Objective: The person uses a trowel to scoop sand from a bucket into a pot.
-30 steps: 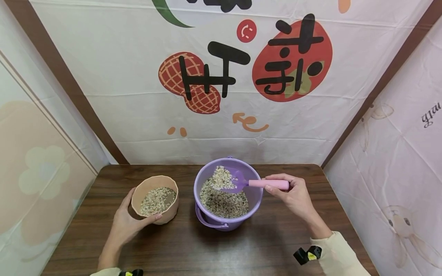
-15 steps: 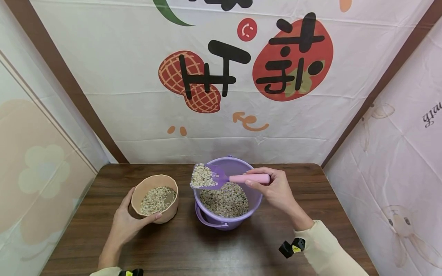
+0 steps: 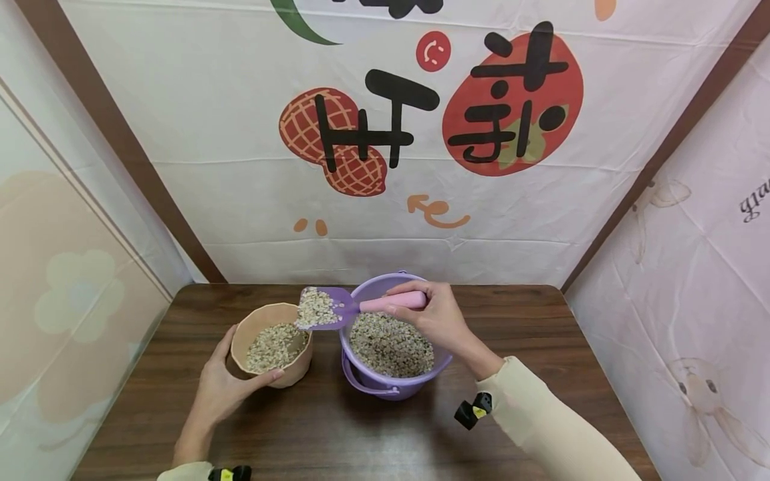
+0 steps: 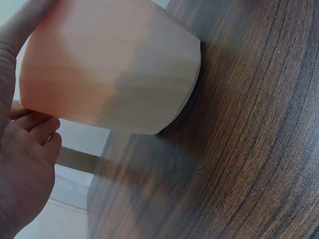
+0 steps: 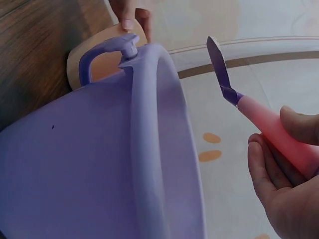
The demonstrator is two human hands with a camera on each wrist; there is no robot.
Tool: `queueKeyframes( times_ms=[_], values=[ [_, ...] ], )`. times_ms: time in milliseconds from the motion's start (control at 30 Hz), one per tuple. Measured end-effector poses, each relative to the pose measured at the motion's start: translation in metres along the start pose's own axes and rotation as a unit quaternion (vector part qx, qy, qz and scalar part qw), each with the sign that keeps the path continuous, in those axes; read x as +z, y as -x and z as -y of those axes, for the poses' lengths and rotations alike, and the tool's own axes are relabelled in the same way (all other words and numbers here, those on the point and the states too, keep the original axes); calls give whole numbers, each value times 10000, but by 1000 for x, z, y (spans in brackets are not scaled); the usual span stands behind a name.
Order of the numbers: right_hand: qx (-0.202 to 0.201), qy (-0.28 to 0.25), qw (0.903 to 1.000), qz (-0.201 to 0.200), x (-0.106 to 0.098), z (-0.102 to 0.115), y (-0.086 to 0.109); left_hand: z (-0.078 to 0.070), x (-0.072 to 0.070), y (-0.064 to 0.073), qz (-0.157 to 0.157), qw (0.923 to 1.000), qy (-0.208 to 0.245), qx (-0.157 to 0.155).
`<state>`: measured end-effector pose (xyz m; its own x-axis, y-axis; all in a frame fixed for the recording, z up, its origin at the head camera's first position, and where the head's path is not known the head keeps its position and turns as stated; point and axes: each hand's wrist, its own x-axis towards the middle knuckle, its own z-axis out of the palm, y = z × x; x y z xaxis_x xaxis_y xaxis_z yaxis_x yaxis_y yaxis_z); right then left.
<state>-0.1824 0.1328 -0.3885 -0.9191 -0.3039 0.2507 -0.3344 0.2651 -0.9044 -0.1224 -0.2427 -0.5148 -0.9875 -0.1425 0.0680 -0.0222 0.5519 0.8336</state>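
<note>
My left hand (image 3: 225, 384) grips a peach-coloured faceted pot (image 3: 295, 369) by its side, thumb at the near rim and fingers round the far side. Pale grainy bits (image 3: 273, 349) cover part of the pot's bottom. In my right hand (image 3: 436, 317) is the pink handle of a small shovel (image 3: 394, 302), pinched between thumb and fingers. The shovel's purple blade, loaded with pale grains (image 3: 315, 308), hangs level over the gap between pot and bucket, its tip above the pot's right rim. Below my right hand stands a purple bucket (image 3: 442, 364) holding a layer of similar grains (image 3: 391, 347).
The bucket's purple handle (image 3: 361, 384) is folded down at its front left. Both containers are on a dark wooden table (image 3: 511, 314). A printed white cloth (image 3: 511, 220) hangs behind the table's back edge, with more cloth at either side.
My right hand has carried the loaded shovel leftward, from over the bucket to the pot's right rim. My left hand and the pot have stayed in place.
</note>
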Motion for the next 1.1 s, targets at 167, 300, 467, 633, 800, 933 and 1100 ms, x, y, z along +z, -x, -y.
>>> queueKeyframes(
  times_ms=[167,300,467,633,800,933,1100],
  values=[
    [65,167,9997,149,11,0,-12,-1,-1,0,8,10000,-31,-17],
    [70,181,9996,226,19,0,-20,0,-1,-1,14,10000,-29,-19],
    [166,290,9991,246,29,-2,-31,0,-1,-1,26,10000,-49,-30],
    [151,353,9988,294,38,-4,-39,0,-1,-1,19,10000,-40,-26],
    [208,490,9979,364,44,-4,-46,0,-1,0,6,10000,-78,-54],
    [223,581,9971,428,49,-4,-50,-1,-2,0,9,9999,-87,-69],
    [155,739,9959,494,54,-5,-54,0,-1,0,31,10000,-34,-82]
  ],
)
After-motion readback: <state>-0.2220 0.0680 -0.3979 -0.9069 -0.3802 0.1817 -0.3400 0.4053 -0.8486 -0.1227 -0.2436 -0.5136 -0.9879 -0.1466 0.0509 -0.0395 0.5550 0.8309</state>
